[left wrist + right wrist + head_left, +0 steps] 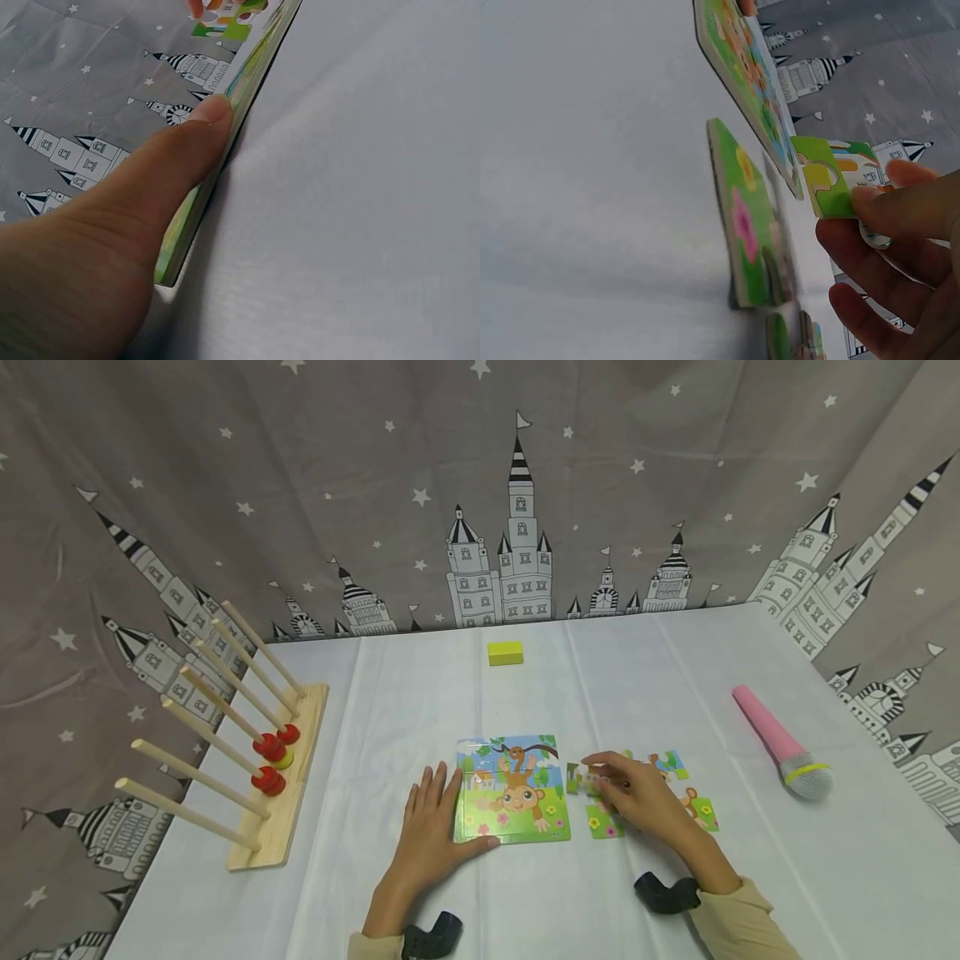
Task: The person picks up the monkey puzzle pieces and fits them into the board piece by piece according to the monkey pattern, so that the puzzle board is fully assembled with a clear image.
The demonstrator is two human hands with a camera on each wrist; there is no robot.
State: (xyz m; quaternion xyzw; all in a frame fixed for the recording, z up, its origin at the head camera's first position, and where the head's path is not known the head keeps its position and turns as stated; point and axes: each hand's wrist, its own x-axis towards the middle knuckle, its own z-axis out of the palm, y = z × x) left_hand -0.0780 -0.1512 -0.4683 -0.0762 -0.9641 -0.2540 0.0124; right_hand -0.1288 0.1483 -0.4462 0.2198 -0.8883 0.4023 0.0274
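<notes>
A square puzzle board with a monkey picture lies flat on the white table. My left hand rests against its left side, fingers extended, and the thumb touches the lower edge. Just right of the board, my right hand pinches a green puzzle piece between thumb and fingers, raised off the cloth in the right wrist view. Below that hand lies a loose piece with flowers. More loose pieces lie behind and beside the hand, partly hidden by it.
On the left stands a wooden peg rack with several red and yellow beads. A yellow block sits at the back, and a pink toy microphone lies to the right. Behind the table hangs a grey castle-print curtain.
</notes>
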